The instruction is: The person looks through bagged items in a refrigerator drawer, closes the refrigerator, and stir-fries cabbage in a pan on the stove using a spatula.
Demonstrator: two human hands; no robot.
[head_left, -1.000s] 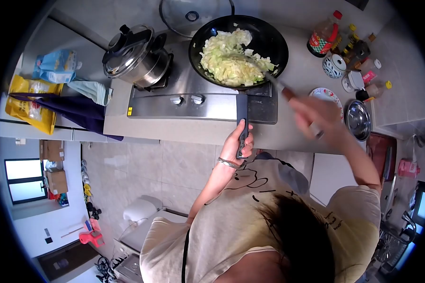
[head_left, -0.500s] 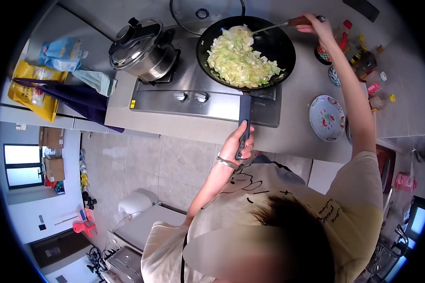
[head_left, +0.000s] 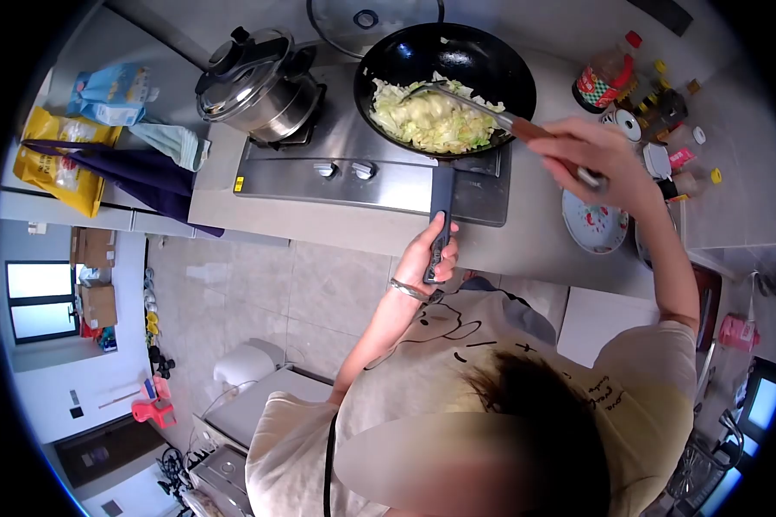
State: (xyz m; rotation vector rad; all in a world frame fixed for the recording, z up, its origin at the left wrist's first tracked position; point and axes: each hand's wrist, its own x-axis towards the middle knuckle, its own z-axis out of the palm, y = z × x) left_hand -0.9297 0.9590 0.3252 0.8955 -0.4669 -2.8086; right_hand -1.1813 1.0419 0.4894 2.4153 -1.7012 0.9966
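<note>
My left hand (head_left: 429,250) is wrapped round the dark handle of a black wok (head_left: 483,53) on the stove. Chopped cabbage (head_left: 431,121) lies heaped in the near part of the wok, leaving the far side bare and shiny. With my right hand (head_left: 597,164) I grip the brown wooden handle of a spatula (head_left: 526,129). Its metal end reaches left into the cabbage, partly covered by the pieces. A floral plate (head_left: 593,226) sits on the counter below my right hand, partly hidden by it.
A pressure cooker (head_left: 259,86) stands on the left burner. Behind the wok is a glass lid (head_left: 397,13). Sauce bottles, among them one with a red cap (head_left: 608,76), and small jars line the right. A yellow bag (head_left: 65,164) hangs at the left.
My right hand has come down and nearer with the spatula, from the wok's far edge to its near right. The cabbage has been pushed toward the near side. My left hand keeps its hold.
</note>
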